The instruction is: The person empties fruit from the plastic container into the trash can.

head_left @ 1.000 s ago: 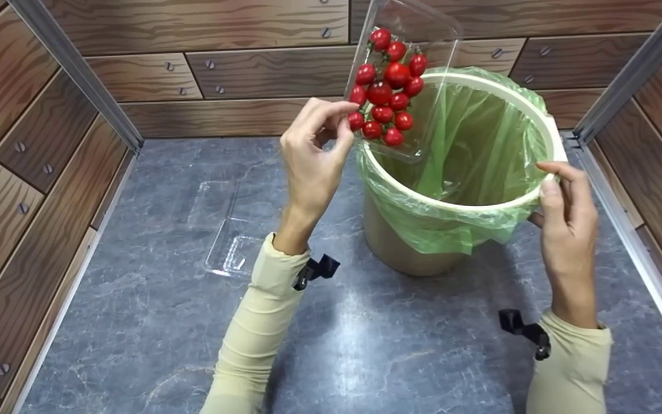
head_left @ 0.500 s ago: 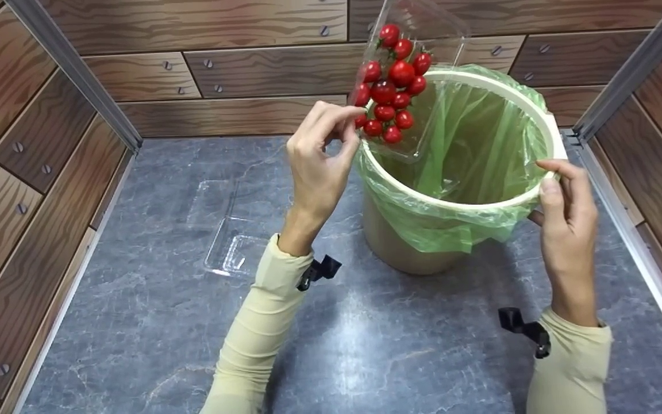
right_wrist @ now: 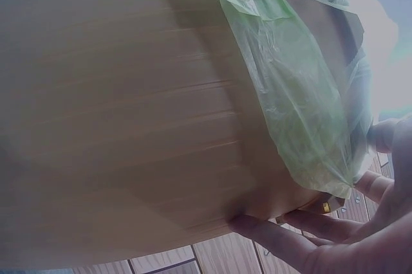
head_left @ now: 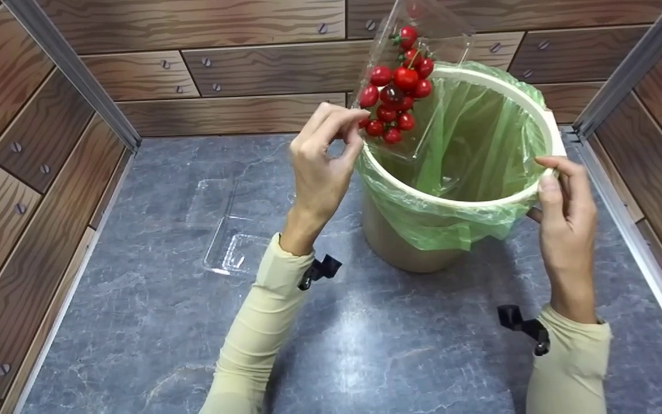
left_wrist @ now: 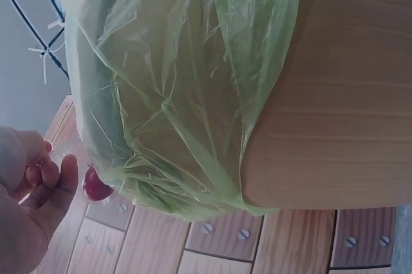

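Observation:
My left hand (head_left: 322, 158) pinches the near left edge of a clear plastic tray (head_left: 449, 43). The tray tilts over the left rim of a beige trash bin (head_left: 411, 253), which is lined with a green bag (head_left: 440, 227). Several red cherry tomatoes (head_left: 405, 79), some with green stems, sit in the tray's middle and lower part. My right hand (head_left: 569, 221) grips the bin's right rim, thumb outside and a finger over the top. In the right wrist view, its fingers (right_wrist: 277, 238) lie against the bin wall. One tomato (left_wrist: 96, 185) shows beside the left fingers in the left wrist view.
Another clear plastic container (head_left: 233, 253) lies on the grey marbled table (head_left: 153, 322), left of the left forearm. Wood-patterned walls (head_left: 262, 69) with metal corner posts enclose the table at the back and sides.
My left hand has shifted slightly right, and the tray tilts more. The tomatoes have moved a little within the tray, the upper ones lower and rightward. My right hand stays on the rim.

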Demonstrator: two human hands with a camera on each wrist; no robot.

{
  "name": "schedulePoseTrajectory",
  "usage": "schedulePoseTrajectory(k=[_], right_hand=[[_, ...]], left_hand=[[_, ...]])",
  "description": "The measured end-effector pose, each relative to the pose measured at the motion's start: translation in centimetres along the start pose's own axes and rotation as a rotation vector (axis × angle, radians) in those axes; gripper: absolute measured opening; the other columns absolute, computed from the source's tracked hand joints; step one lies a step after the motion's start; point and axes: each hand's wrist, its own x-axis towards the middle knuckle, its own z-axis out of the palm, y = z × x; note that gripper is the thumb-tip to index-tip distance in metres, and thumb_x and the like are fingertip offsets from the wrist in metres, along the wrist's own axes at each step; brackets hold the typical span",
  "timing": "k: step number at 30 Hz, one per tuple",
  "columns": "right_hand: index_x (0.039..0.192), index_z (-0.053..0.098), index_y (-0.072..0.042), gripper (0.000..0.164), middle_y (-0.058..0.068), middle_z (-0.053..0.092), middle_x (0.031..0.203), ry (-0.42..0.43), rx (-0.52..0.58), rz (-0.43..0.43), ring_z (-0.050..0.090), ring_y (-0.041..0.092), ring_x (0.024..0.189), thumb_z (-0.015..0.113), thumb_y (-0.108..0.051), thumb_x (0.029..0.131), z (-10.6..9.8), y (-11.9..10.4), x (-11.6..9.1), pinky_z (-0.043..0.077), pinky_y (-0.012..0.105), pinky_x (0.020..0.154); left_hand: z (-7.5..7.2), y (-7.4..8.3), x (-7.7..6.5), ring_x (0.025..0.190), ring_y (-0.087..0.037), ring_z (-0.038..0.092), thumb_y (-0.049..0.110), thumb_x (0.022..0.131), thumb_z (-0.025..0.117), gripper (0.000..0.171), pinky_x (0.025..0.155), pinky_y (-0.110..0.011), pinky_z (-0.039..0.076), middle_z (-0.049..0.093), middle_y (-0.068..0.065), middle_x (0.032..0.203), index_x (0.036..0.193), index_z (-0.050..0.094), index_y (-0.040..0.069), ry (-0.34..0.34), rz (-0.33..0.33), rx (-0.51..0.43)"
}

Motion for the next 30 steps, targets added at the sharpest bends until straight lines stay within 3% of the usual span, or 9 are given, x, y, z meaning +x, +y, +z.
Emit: schedulePoseTrajectory(k=[3, 9, 20, 30], right_hand=[[0.134, 0.061, -0.001, 0.032, 0.018, 0.058, 0.105, 0.002, 0.000, 0.003, 0.062, 0.018, 0.081, 0.054, -0.013, 0.105, -0.02, -0.01, 0.04, 0.063, 0.024, 0.069], [0.134, 0.061, 0.000, 0.032, 0.011, 0.052, 0.089, -0.001, 0.003, 0.003, 0.058, 0.017, 0.077, 0.054, -0.012, 0.105, 0.01, 0.00, 0.08, 0.063, 0.023, 0.066], [0.133, 0.061, 0.001, 0.031, 0.007, 0.046, 0.080, -0.001, -0.018, -0.002, 0.054, 0.015, 0.072, 0.053, -0.011, 0.105, 0.10, -0.29, -0.01, 0.061, 0.020, 0.063], [0.133, 0.061, 0.002, 0.031, 0.008, 0.048, 0.082, -0.007, 0.003, -0.009, 0.056, 0.016, 0.074, 0.052, -0.010, 0.105, 0.15, -0.26, 0.03, 0.062, 0.021, 0.064]], left_hand=[[0.09, -0.04, -0.07, 0.077, -0.013, 0.060, -0.019, 0.083, 0.059, 0.030, 0.069, -0.021, 0.055, 0.067, -0.008, 0.087, 0.098, 0.077, -0.001, -0.011, 0.013, 0.004], [0.17, -0.25, -0.21, 0.076, -0.013, 0.059, -0.019, 0.082, 0.059, 0.030, 0.068, -0.021, 0.054, 0.066, -0.007, 0.087, 0.098, 0.077, -0.001, -0.018, 0.043, 0.009], [0.11, -0.30, -0.23, 0.078, -0.014, 0.058, -0.019, 0.084, 0.059, 0.028, 0.068, -0.021, 0.052, 0.065, -0.010, 0.088, 0.099, 0.076, -0.003, -0.045, 0.110, 0.014], [0.16, -0.44, -0.30, 0.080, -0.016, 0.061, -0.018, 0.084, 0.059, 0.026, 0.069, -0.022, 0.053, 0.066, -0.010, 0.088, 0.099, 0.076, -0.003, -0.068, 0.144, 0.038]])
